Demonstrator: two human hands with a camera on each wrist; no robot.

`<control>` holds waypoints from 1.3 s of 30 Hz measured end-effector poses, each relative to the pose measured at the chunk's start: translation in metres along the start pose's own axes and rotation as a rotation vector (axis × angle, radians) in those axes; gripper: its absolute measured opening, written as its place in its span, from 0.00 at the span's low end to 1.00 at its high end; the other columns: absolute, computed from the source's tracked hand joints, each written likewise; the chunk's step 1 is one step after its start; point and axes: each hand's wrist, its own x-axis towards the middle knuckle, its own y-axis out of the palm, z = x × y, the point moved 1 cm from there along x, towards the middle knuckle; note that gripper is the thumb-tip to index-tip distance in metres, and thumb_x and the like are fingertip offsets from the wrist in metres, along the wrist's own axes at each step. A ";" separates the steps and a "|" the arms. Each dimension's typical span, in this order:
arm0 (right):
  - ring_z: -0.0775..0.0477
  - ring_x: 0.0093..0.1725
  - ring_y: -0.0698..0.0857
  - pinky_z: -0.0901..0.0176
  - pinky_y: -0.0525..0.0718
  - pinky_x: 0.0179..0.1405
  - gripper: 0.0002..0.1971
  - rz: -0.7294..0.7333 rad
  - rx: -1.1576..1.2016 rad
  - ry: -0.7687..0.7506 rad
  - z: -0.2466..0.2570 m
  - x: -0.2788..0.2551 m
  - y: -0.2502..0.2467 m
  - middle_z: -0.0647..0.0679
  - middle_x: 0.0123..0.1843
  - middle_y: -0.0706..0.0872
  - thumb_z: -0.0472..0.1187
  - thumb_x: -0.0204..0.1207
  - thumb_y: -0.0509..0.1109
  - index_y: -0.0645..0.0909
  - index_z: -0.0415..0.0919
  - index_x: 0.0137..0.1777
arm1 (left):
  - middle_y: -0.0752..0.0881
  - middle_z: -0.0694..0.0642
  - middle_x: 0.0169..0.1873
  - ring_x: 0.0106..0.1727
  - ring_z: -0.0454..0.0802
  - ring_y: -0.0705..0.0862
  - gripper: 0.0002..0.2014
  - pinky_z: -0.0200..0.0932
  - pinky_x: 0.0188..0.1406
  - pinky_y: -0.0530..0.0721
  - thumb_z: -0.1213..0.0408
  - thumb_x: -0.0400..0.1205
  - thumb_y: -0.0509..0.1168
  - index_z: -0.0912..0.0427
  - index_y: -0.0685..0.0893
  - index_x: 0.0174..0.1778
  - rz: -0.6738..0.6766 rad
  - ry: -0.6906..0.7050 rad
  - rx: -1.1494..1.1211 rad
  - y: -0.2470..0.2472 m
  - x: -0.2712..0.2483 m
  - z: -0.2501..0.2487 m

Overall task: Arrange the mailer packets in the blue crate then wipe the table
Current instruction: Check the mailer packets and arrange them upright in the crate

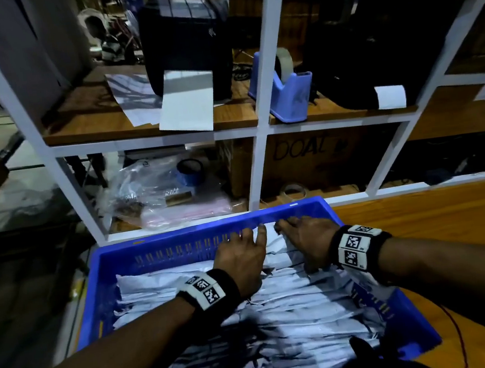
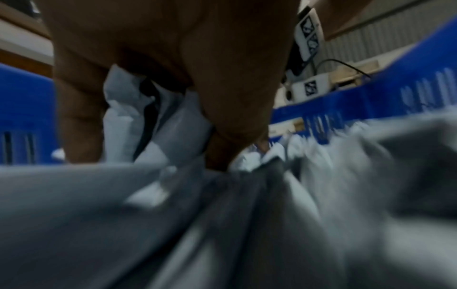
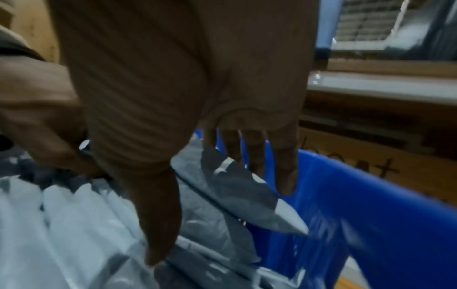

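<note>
- Blue crate (image 1: 116, 255) on wooden table (image 1: 438, 216), filled with white mailer packets (image 1: 294, 305) lying in overlapping rows.
- Left hand (image 1: 241, 259) and right hand (image 1: 305, 243) side by side at crate's far wall, both on one upright packet (image 1: 275, 240) between them.
- Left hand: fingers curled round packet top, thumb on near face (left wrist view (image 2: 173, 68)); clamped on it.
- Right hand (image 3: 197, 97): fingers behind packet against crate wall, thumb in front; pinching it.
- Remaining packets lie under and nearer than both wrists.
- Beyond fingertips: white shelf frame (image 1: 151, 141); blue tape dispenser (image 1: 285, 94) above right hand.
</note>
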 end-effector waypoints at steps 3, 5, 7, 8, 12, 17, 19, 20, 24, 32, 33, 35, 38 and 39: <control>0.34 0.75 0.78 0.48 0.81 0.68 0.47 0.065 0.064 -0.027 -0.002 0.005 -0.003 0.39 0.82 0.66 0.49 0.75 0.78 0.55 0.47 0.89 | 0.69 0.66 0.76 0.73 0.68 0.72 0.46 0.58 0.59 0.83 0.51 0.74 0.74 0.62 0.62 0.85 0.041 0.021 -0.022 -0.002 0.007 0.001; 0.36 0.76 0.77 0.51 0.78 0.70 0.37 0.099 0.099 -0.062 -0.005 0.011 -0.009 0.39 0.81 0.68 0.50 0.82 0.71 0.59 0.47 0.88 | 0.76 0.67 0.71 0.70 0.67 0.77 0.37 0.55 0.61 0.82 0.49 0.77 0.73 0.63 0.71 0.77 0.114 0.056 -0.078 0.000 0.015 0.006; 0.39 0.75 0.78 0.56 0.75 0.68 0.32 0.101 0.095 -0.102 -0.007 0.014 -0.018 0.41 0.78 0.76 0.50 0.82 0.72 0.68 0.45 0.84 | 0.84 0.65 0.64 0.65 0.66 0.83 0.27 0.50 0.56 0.80 0.48 0.79 0.72 0.61 0.78 0.68 0.195 0.066 -0.202 0.005 0.028 0.015; 0.39 0.73 0.80 0.58 0.75 0.64 0.29 0.081 0.090 -0.103 -0.008 0.015 -0.023 0.41 0.75 0.81 0.49 0.82 0.73 0.73 0.43 0.81 | 0.86 0.64 0.62 0.64 0.65 0.84 0.26 0.48 0.54 0.80 0.47 0.78 0.73 0.60 0.80 0.66 0.226 0.061 -0.266 0.008 0.034 0.021; 0.36 0.67 0.84 0.51 0.80 0.61 0.30 0.043 0.051 -0.079 -0.006 0.021 -0.026 0.38 0.68 0.85 0.50 0.77 0.77 0.73 0.40 0.75 | 0.86 0.63 0.64 0.66 0.63 0.85 0.33 0.48 0.56 0.82 0.45 0.77 0.76 0.59 0.77 0.73 0.316 -0.009 -0.371 0.021 0.043 0.028; 0.36 0.62 0.86 0.46 0.86 0.55 0.25 -0.089 0.018 -0.095 0.006 0.021 -0.021 0.42 0.66 0.84 0.42 0.74 0.79 0.79 0.44 0.71 | 0.82 0.68 0.71 0.71 0.67 0.82 0.41 0.54 0.65 0.81 0.43 0.79 0.74 0.62 0.66 0.80 0.323 -0.017 -0.362 0.038 0.046 0.026; 0.36 0.62 0.87 0.46 0.88 0.54 0.25 -0.097 -0.014 -0.117 0.010 0.023 -0.019 0.43 0.65 0.85 0.42 0.74 0.78 0.80 0.45 0.71 | 0.78 0.67 0.77 0.76 0.66 0.78 0.45 0.54 0.73 0.78 0.41 0.78 0.75 0.59 0.64 0.84 0.309 -0.010 -0.355 0.040 0.047 0.028; 0.37 0.61 0.88 0.45 0.89 0.55 0.23 -0.097 -0.028 -0.118 0.011 0.025 -0.018 0.43 0.64 0.86 0.41 0.75 0.77 0.81 0.45 0.70 | 0.77 0.65 0.78 0.77 0.65 0.77 0.45 0.54 0.74 0.78 0.40 0.77 0.75 0.58 0.65 0.85 0.300 -0.004 -0.355 0.040 0.048 0.028; 0.38 0.56 0.89 0.48 0.89 0.50 0.13 -0.057 -0.022 -0.097 0.014 0.032 -0.018 0.43 0.57 0.90 0.40 0.77 0.76 0.85 0.44 0.62 | 0.84 0.62 0.70 0.70 0.63 0.83 0.40 0.53 0.67 0.83 0.35 0.74 0.74 0.54 0.76 0.77 0.274 -0.020 -0.284 0.035 0.044 0.026; 0.38 0.53 0.89 0.49 0.87 0.49 0.10 -0.059 0.101 -0.042 0.009 0.032 -0.010 0.43 0.53 0.90 0.48 0.84 0.66 0.84 0.42 0.51 | 0.89 0.60 0.49 0.52 0.66 0.87 0.19 0.51 0.45 0.78 0.39 0.80 0.66 0.52 0.86 0.49 0.080 -0.009 -0.138 0.005 0.026 0.019; 0.38 0.53 0.90 0.49 0.88 0.50 0.09 -0.063 0.123 -0.023 0.007 0.033 -0.010 0.43 0.52 0.90 0.48 0.83 0.68 0.84 0.44 0.50 | 0.89 0.61 0.48 0.53 0.66 0.87 0.17 0.50 0.45 0.78 0.41 0.80 0.68 0.53 0.87 0.48 0.131 -0.028 -0.156 0.006 0.028 0.024; 0.38 0.52 0.91 0.49 0.89 0.49 0.08 -0.054 0.140 0.016 -0.001 0.033 -0.012 0.44 0.50 0.92 0.48 0.79 0.72 0.81 0.46 0.41 | 0.90 0.61 0.47 0.53 0.65 0.88 0.16 0.50 0.46 0.80 0.43 0.79 0.71 0.54 0.88 0.47 0.169 -0.043 -0.174 0.008 0.033 0.029; 0.41 0.50 0.91 0.50 0.90 0.50 0.06 -0.003 0.230 0.076 -0.008 0.030 -0.008 0.46 0.48 0.92 0.46 0.74 0.76 0.86 0.45 0.40 | 0.91 0.60 0.49 0.55 0.64 0.88 0.14 0.50 0.51 0.83 0.46 0.80 0.73 0.53 0.90 0.50 0.192 -0.057 -0.209 0.013 0.037 0.025; 0.42 0.50 0.92 0.51 0.91 0.51 0.05 0.008 0.266 0.084 -0.008 0.030 -0.004 0.47 0.48 0.93 0.44 0.74 0.77 0.87 0.44 0.43 | 0.91 0.59 0.51 0.56 0.63 0.88 0.14 0.50 0.52 0.83 0.47 0.80 0.73 0.52 0.91 0.52 0.196 -0.069 -0.220 0.016 0.037 0.023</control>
